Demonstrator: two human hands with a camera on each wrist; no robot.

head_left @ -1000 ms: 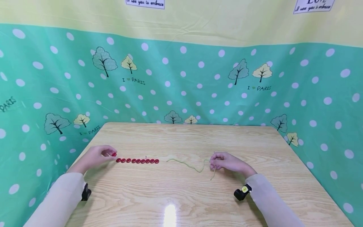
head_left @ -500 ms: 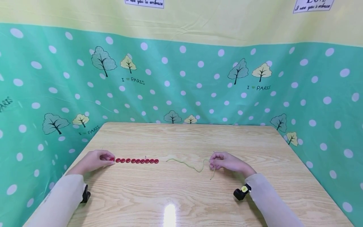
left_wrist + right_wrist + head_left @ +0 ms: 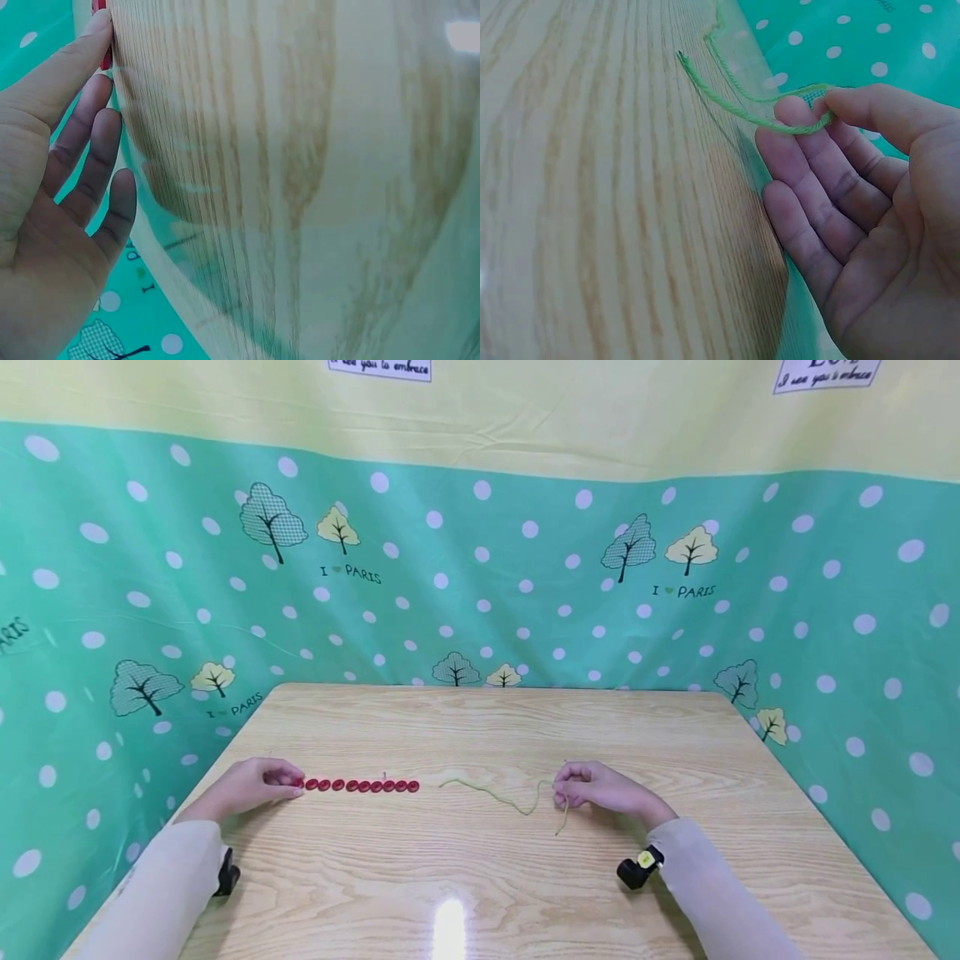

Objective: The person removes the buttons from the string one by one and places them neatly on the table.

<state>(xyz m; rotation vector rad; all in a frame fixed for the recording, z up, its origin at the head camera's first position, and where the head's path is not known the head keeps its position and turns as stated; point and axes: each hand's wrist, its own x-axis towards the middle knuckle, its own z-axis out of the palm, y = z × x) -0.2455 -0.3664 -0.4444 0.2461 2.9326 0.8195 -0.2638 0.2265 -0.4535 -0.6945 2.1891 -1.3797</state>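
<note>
In the head view, several red buttons (image 3: 364,787) lie in a straight row on the wooden table. At the row's left end my left hand (image 3: 247,787) holds one more red button (image 3: 298,783) down at table level, partly covered by the fingers. The left wrist view shows the thumb against that button's red edge (image 3: 106,60). Over on the right, my right hand (image 3: 596,787) pinches a green string (image 3: 491,795) between thumb and finger. A short end of the string (image 3: 739,112) hangs free in the right wrist view; the longer part trails left towards the buttons.
The wooden table (image 3: 480,727) stands against a green dotted curtain (image 3: 480,610) at the back and sides. A small thin upright thing (image 3: 385,774) shows just behind the row, too small to identify. Black wrist cameras (image 3: 636,870) sit on both arms.
My left hand has lowered its red button from just above the row down to the table at the left end. The right hand and the string have stayed put.
</note>
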